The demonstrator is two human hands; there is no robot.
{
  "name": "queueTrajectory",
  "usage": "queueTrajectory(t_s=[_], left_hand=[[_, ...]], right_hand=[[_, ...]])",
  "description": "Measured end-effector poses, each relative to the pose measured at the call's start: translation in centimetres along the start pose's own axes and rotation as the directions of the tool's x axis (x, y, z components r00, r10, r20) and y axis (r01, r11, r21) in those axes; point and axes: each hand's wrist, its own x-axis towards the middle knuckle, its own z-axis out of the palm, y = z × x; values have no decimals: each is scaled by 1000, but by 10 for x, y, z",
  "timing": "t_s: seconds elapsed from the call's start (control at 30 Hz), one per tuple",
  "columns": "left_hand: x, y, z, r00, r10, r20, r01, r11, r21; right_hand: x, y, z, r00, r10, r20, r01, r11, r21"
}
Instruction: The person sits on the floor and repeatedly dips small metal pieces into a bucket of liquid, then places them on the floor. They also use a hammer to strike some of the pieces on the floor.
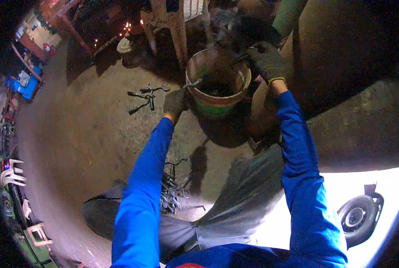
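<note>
A worn green bucket (215,110) with a pale rim stands on the floor ahead of me, its inside dark with what looks like liquid. My left hand (176,102), in a dark glove, is closed at the bucket's left side around a bent metal rod (195,83), whose curved end reaches over the rim. Above the bucket's right rim, my right hand (266,61), also gloved, is closed on a dark, thin tool (239,59) pointing left over the bucket; its kind is unclear. Faint smoke hangs over the far rim.
Several bent rods with dark ends (148,97) lie left of the bucket. A pile of bent grey rods (173,193) rests by my legs. Wooden legs (178,35) stand behind the bucket; a large brown surface (338,58) fills the right. Sparks (127,27) glow far left.
</note>
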Motion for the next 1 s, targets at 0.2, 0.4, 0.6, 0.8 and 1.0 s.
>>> queueTrajectory(t_s=[0.2, 0.4, 0.6, 0.8, 1.0], left_hand=[[68, 17, -44, 991, -94, 91, 90, 995, 46], [89, 20, -46, 988, -152, -16, 152, 988, 11], [57, 13, -62, 990, -1, 141, -18, 991, 135], [-23, -22, -64, 970, 241, -23, -242, 959, -147], [-104, -57, -99, 979, -123, 160, 198, 433, -879]], right_hand=[[4, 15, 37, 999, 5, -53, -3, 1000, 23], [-23, 0, 43, 1000, 18, -5, -18, 998, 59], [-47, -12, 37, 994, -43, 97, 44, 999, -5], [-40, 23, 45, 995, -74, 63, 71, 996, 47], [-54, -45, 27, 995, -69, 70, 69, 998, 7]])
